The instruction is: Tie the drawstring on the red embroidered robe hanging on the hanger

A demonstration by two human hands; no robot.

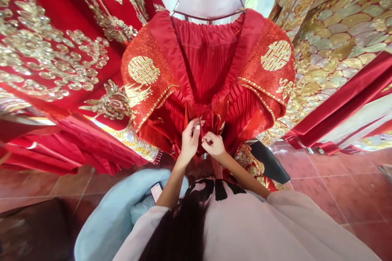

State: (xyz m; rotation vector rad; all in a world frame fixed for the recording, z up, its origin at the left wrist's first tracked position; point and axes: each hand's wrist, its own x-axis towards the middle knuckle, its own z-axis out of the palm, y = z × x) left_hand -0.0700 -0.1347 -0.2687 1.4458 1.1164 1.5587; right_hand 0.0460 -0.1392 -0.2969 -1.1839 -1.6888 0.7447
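At red jacket (208, 73) front, both hands (202, 140).

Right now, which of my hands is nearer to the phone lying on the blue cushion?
Left. Your left hand is above and just right of the phone, pinching the red garment at its front closure. Your right hand is on the same closure, farther to the right.

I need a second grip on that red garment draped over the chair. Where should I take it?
Probably pinch the plain red neckband from above: it lies as a smooth folded edge on the red garment, clear of both hands working the front fastening.
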